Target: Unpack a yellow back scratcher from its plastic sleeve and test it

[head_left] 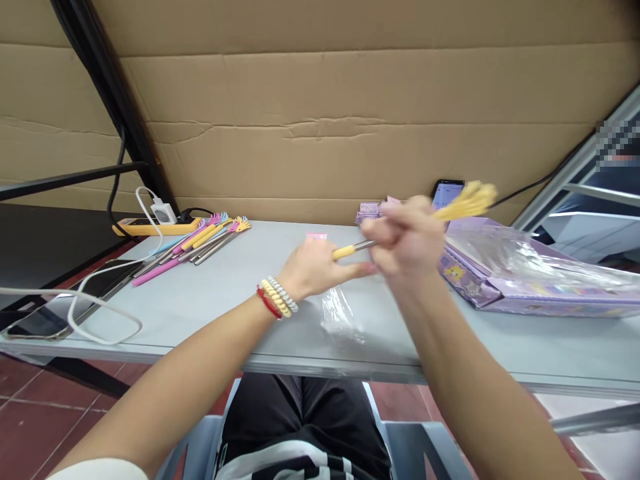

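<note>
A yellow telescopic back scratcher (467,203) with a claw-shaped head is held across the table between both hands. Its yellow handle end is in my left hand (311,268), which is closed on it with the thumb stretched to the right. A short metal rod shows between the hands. My right hand (413,240), blurred by motion, grips the scratcher just below its head, which points up and right. Under the hands lies a clear plastic bag (343,317) with a pink top (317,236); the left hand partly hides it.
Several coloured back scratchers (200,241) are piled at the left, near a yellow power strip (150,227) and white cable (107,268). A tablet-like device (40,319) lies by the left edge. At right are a purple box (545,297) with plastic wrappers and a phone (447,193).
</note>
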The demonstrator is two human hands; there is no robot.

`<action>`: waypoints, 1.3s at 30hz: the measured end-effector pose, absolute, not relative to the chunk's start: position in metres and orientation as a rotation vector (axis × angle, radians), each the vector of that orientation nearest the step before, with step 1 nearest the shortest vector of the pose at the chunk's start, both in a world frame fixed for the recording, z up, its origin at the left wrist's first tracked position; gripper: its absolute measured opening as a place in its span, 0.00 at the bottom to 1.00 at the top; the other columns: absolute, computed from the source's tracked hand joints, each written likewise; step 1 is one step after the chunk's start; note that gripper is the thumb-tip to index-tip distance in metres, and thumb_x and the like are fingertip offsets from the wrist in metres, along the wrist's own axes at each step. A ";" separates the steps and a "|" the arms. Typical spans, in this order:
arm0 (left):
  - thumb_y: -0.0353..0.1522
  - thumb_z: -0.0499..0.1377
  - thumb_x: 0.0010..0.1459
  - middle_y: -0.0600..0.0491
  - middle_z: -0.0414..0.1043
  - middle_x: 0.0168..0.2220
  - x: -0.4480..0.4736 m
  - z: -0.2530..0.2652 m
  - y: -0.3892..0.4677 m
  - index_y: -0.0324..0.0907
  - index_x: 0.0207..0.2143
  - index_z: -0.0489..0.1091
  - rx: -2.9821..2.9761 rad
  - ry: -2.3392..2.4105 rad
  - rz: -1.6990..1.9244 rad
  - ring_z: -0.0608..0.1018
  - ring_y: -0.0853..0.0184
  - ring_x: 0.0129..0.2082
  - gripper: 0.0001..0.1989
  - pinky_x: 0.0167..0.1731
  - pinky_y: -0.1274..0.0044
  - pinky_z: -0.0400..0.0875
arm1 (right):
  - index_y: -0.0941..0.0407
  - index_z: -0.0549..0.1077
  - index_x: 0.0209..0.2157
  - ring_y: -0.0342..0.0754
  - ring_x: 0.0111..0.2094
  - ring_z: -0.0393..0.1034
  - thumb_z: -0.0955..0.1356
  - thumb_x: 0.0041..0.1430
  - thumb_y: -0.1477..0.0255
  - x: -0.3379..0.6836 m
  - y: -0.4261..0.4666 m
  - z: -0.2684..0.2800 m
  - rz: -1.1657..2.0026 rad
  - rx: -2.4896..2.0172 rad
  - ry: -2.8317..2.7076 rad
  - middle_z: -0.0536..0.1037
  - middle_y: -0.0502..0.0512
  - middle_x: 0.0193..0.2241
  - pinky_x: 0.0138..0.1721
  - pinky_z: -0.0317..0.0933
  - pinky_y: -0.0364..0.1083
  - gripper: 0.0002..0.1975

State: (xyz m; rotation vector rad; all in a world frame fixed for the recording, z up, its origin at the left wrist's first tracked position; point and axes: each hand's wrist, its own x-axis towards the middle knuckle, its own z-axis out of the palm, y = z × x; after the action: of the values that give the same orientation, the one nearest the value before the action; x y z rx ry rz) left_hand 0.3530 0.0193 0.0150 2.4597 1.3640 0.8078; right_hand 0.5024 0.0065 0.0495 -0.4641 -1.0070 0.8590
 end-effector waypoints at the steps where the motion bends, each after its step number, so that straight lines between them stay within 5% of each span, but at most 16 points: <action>1: 0.58 0.53 0.51 0.54 0.58 0.14 0.350 0.014 0.021 0.43 0.14 0.57 2.466 1.376 0.810 0.62 0.70 0.17 0.30 0.22 0.73 0.50 | 0.57 0.38 0.21 0.34 0.11 0.38 0.70 0.44 0.78 0.513 0.007 0.053 0.842 -0.444 -1.024 0.39 0.40 0.11 0.17 0.49 0.42 0.30; 7: 0.55 0.53 0.53 0.55 0.60 0.15 0.346 0.009 0.029 0.43 0.18 0.56 2.444 1.425 0.834 0.62 0.69 0.17 0.27 0.23 0.73 0.50 | 0.58 0.40 0.19 0.36 0.12 0.40 0.71 0.44 0.73 0.547 0.021 0.056 0.830 -0.375 -0.972 0.40 0.42 0.11 0.19 0.52 0.43 0.30; 13: 0.41 0.44 0.64 0.54 0.63 0.20 0.347 0.011 0.024 0.44 0.24 0.57 2.421 1.260 0.893 0.64 0.67 0.22 0.17 0.26 0.74 0.51 | 0.56 0.47 0.17 0.41 0.20 0.60 0.71 0.44 0.62 0.504 0.025 0.042 1.103 -0.466 -0.959 0.54 0.46 0.14 0.30 0.64 0.46 0.26; 17: 0.33 0.44 0.62 0.53 0.64 0.22 0.346 0.013 0.013 0.43 0.23 0.57 2.291 1.201 0.871 0.65 0.68 0.23 0.14 0.28 0.74 0.54 | 0.57 0.47 0.16 0.38 0.17 0.54 0.74 0.41 0.63 0.477 0.017 0.030 1.288 -0.382 -0.950 0.51 0.44 0.13 0.25 0.61 0.43 0.29; 27: 0.45 0.62 0.49 0.58 0.57 0.22 0.348 0.013 -0.002 0.41 0.24 0.60 2.142 0.863 0.738 0.60 0.72 0.24 0.19 0.25 0.77 0.55 | 0.57 0.39 0.15 0.34 0.10 0.39 0.73 0.35 0.77 0.465 -0.001 0.027 1.335 -0.424 -0.815 0.41 0.40 0.09 0.12 0.39 0.39 0.33; 39: 0.54 0.62 0.43 0.60 0.43 0.15 0.354 0.032 -0.045 0.42 0.14 0.45 2.197 1.206 0.758 0.46 0.75 0.19 0.33 0.20 0.75 0.44 | 0.57 0.36 0.18 0.33 0.11 0.36 0.70 0.40 0.82 0.470 -0.052 0.052 1.135 -0.386 -0.816 0.36 0.40 0.13 0.11 0.41 0.38 0.32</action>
State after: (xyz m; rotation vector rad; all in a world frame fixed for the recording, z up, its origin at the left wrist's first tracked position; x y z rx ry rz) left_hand 0.3536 -0.0449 0.0319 2.1971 1.2064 0.7577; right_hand 0.4701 -0.0517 0.0521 -0.3863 -0.8159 1.1355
